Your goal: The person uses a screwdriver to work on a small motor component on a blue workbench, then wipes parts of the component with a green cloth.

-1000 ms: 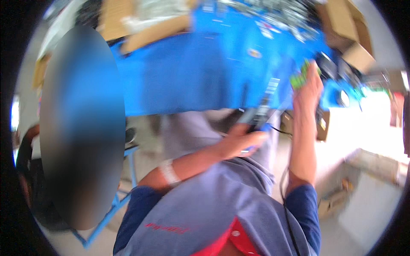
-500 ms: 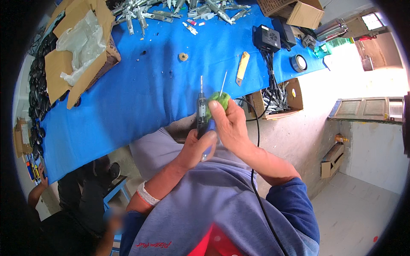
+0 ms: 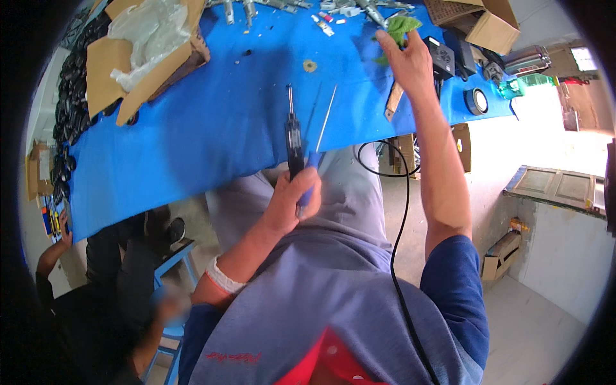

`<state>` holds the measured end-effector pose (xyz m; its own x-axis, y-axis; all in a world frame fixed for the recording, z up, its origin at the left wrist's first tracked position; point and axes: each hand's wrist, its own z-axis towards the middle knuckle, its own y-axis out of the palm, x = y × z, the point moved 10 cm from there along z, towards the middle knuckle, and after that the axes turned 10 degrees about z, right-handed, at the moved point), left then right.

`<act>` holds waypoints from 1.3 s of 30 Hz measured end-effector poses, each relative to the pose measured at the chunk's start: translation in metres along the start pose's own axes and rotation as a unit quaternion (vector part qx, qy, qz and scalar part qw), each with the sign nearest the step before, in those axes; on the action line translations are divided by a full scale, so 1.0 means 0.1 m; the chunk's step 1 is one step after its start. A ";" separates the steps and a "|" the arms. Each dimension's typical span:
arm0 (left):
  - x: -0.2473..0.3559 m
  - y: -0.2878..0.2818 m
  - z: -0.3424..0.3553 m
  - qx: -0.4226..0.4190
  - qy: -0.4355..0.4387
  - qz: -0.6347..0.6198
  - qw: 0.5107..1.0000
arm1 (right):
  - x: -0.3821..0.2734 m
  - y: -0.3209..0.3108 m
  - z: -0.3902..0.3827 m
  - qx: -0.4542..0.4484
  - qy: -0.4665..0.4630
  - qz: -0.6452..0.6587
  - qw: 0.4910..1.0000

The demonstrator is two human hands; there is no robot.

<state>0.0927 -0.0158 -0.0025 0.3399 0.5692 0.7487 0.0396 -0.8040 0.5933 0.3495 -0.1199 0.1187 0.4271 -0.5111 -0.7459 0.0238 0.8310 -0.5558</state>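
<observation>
My left hand (image 3: 294, 200) is closed around a black soldering iron (image 3: 293, 136) and a blue-handled thin rod (image 3: 323, 125), both pointing up over the near edge of the blue table (image 3: 212, 128). My right hand (image 3: 405, 59) reaches far across the table and holds a small green circuit board (image 3: 401, 27) near a black box (image 3: 441, 56). A black cable (image 3: 401, 212) runs from the table down over my lap.
An open cardboard box (image 3: 138, 54) with clear plastic sits at the table's left. Several metal parts (image 3: 282, 6) lie along the far edge. A roll of tape (image 3: 476, 101) and another cardboard box (image 3: 478, 22) are at the right. Another person (image 3: 122, 269) sits at lower left.
My right hand has moved from beside the left hand out to the far right of the table with the green board. The view has shifted; the left hand keeps its tools.
</observation>
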 end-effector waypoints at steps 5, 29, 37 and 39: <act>-0.08 -0.20 0.05 0.043 -0.028 -0.090 0.995 | -0.42 -0.14 -0.33 0.011 -0.040 -0.023 0.999; -0.15 -0.22 0.16 0.076 -0.045 -0.119 0.989 | -0.64 0.61 -1.12 -0.167 -0.143 0.029 0.975; -0.20 -0.23 0.15 0.070 -0.047 -0.133 0.987 | -0.57 -0.47 -0.20 0.077 -0.105 0.053 0.990; -0.20 -0.26 0.14 0.081 -0.039 -0.129 0.988 | -0.77 -0.27 -0.59 0.001 -0.102 0.079 0.992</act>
<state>0.0983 -0.0085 -0.0371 0.3709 0.7486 0.5496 0.2819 -0.6546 0.7014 0.2629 -0.1158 0.1694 0.5991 -0.3194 -0.7342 -0.0562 0.8979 -0.4365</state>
